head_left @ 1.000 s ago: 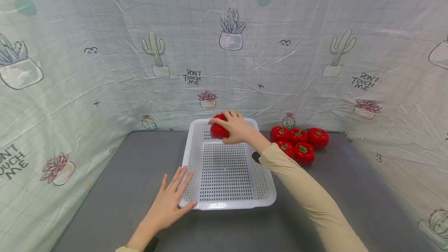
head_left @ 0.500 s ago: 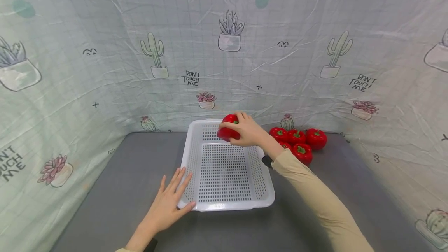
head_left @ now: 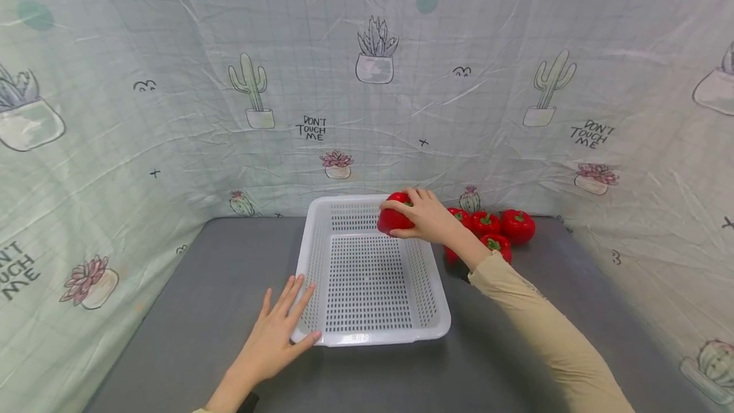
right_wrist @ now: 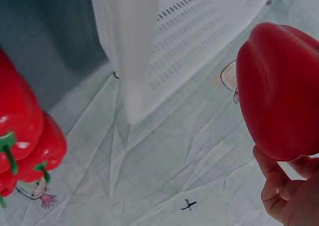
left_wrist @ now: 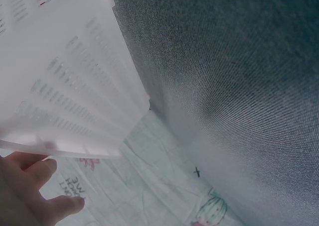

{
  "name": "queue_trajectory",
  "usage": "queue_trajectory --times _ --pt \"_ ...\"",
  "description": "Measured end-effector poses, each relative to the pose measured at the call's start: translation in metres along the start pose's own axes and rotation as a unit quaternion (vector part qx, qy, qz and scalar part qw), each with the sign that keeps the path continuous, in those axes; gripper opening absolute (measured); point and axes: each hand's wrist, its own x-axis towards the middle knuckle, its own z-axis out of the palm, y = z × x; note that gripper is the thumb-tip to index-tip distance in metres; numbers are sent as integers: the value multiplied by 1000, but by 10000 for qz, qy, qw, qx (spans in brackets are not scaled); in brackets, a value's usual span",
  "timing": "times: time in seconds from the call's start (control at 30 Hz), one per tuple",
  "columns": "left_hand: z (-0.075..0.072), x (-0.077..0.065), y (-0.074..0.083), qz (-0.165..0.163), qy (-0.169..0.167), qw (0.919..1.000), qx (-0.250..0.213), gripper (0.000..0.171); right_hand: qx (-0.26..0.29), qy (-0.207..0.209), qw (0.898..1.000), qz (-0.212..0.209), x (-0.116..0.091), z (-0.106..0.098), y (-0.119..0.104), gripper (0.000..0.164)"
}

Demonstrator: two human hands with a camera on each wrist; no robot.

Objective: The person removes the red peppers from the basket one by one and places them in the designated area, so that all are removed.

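Note:
In the head view my right hand (head_left: 430, 217) grips a red bell pepper (head_left: 394, 215) from its right side, over the far right corner of a white perforated plastic basket (head_left: 367, 338). The right wrist view shows the same bell pepper (right_wrist: 279, 91) large, with fingers (right_wrist: 274, 181) against its lower end. My left hand (head_left: 274, 331) lies with fingers spread on the basket's near left corner, thumb at the front rim. From the left wrist view, that hand's fingers (left_wrist: 42, 171) are at the rim of the basket (left_wrist: 75, 86).
Several red bell peppers (head_left: 518, 227) with green stems sit grouped on the grey table (head_left: 241, 260) right of the basket, partly hidden by my right forearm. A fabric backdrop (head_left: 367, 113) printed with cacti rises behind the table and along both sides.
My right hand has moved right with the bell pepper, from the back middle of the basket to its far right corner. The left hand stays at the near left corner.

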Motion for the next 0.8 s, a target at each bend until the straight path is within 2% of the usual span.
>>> queue_trajectory --times 0.17,0.27,0.4,0.67,0.8 --pt "1 0 -1 -16 0 10000 20 79 -226 4 9996 159 -10 -3 8 78" --pt "1 0 -2 -15 -3 10000 19 78 -176 -73 9991 375 -19 -6 12 85" --pt "1 -1 -1 -2 -22 10000 24 78 -80 -76 9986 514 -30 -8 17 84" --pt "-1 -1 0 97 106 9999 47 77 -102 95 9992 385 -49 -8 25 83" --pt "-2 1 0 125 108 9998 141 78 14 129 9984 551 -60 -10 31 85"
